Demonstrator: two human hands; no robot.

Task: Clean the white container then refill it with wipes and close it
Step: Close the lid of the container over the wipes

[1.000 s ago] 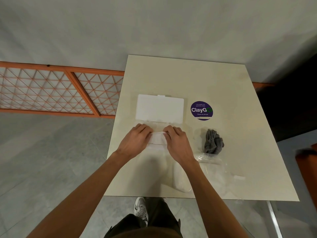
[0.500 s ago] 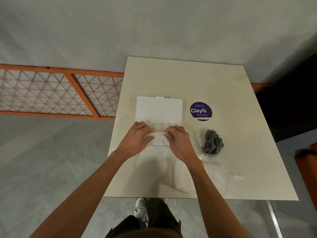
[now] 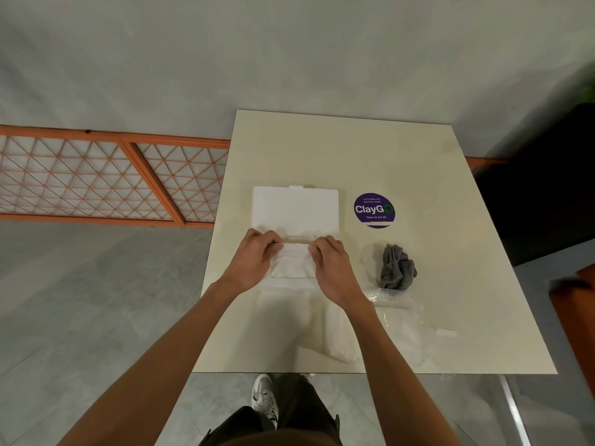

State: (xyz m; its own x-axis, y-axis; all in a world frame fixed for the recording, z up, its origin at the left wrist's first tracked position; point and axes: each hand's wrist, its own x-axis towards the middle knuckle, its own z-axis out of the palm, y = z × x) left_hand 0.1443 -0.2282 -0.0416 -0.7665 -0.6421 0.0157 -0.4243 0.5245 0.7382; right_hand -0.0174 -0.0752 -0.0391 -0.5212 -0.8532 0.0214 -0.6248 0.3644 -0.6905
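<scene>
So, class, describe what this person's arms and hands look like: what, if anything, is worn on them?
The left forearm and right forearm are bare; no sleeve reaches into view. The left hand and right hand wear no gloves, and no watch, ring or bracelet shows.

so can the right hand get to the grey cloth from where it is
Probably yes. The grey cloth lies on the table just right of the right hand, with nothing between them. That hand is pinching the wipes, though, so it would have to let go first.
</scene>
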